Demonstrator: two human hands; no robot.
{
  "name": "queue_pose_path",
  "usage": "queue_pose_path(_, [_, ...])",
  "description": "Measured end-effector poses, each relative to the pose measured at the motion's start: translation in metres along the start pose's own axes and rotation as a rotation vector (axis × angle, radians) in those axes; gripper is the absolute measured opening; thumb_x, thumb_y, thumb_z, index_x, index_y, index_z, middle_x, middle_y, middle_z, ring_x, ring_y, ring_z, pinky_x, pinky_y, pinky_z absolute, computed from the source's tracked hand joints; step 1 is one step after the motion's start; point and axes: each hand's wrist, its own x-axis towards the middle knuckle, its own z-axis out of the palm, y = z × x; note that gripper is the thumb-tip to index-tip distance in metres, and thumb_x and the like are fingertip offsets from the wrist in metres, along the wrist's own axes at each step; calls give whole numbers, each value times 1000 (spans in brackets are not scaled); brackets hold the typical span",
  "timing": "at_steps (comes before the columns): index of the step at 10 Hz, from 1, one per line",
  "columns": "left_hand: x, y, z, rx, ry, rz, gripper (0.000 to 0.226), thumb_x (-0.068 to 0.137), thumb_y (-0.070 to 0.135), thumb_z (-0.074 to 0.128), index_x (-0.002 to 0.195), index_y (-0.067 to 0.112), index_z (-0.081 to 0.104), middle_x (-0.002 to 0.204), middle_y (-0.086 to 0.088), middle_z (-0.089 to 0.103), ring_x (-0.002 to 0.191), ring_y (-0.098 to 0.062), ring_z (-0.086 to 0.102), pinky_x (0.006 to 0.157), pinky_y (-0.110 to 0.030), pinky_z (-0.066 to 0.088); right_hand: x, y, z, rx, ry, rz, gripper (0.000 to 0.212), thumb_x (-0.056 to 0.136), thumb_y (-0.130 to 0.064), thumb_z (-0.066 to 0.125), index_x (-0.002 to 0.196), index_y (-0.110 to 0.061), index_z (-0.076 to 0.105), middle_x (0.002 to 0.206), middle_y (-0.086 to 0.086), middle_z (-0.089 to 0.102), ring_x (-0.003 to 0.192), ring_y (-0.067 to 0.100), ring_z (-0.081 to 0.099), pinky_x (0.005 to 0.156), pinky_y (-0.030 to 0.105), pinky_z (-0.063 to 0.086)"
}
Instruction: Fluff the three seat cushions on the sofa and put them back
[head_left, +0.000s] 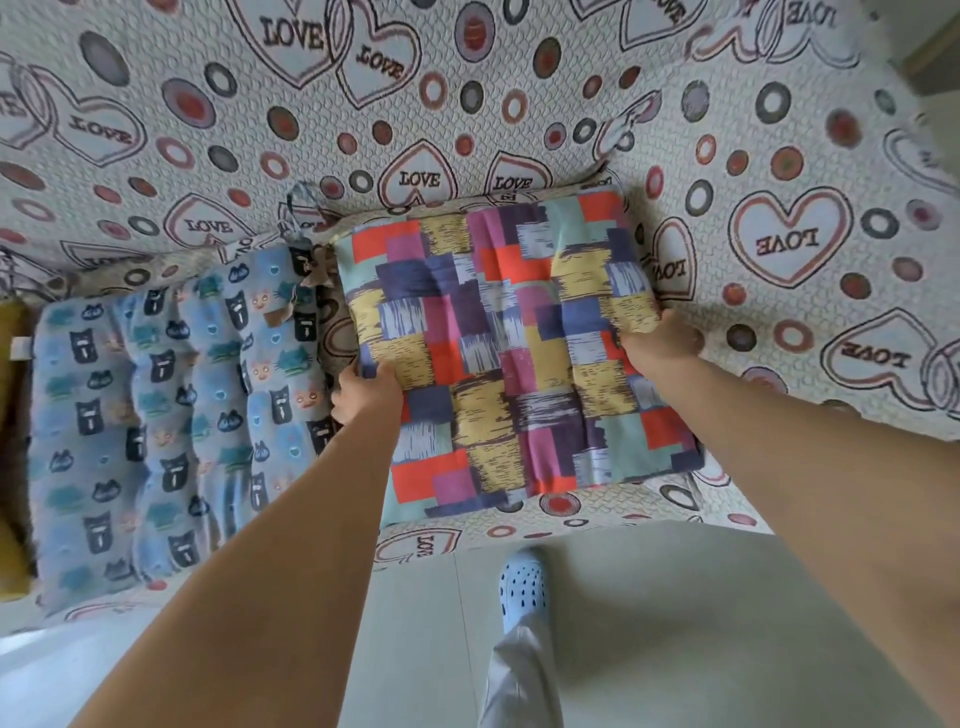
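A patchwork cushion (514, 343) in orange, purple, yellow and teal lies flat on the sofa seat (810, 322), near its middle. My left hand (366, 392) grips its left edge, fingers curled under the fabric. My right hand (660, 338) holds its right edge. Left of it lies a blue cushion with a cat print (171, 410), flat on the seat and untouched. At the far left edge a sliver of a mustard-yellow cushion (10, 452) shows; most of it is out of frame.
The sofa wears a white cover printed with LOVE hearts and circles; its backrest (415, 93) rises behind the cushions. Pale floor (649, 623) lies in front. My leg and a light-blue clog (524, 584) stand close to the seat's front edge.
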Motion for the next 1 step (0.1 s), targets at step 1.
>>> queue_pose_path(1, [-15,-12,-10,47,39,33,52,78,44,54,121,14,58,125,-15,56,115,-36,51,100,-49,42,-22,7,-6,154,46,-61,53,84,-35,63,126,-5,50,129,20,54,118,37,52,94,38,45])
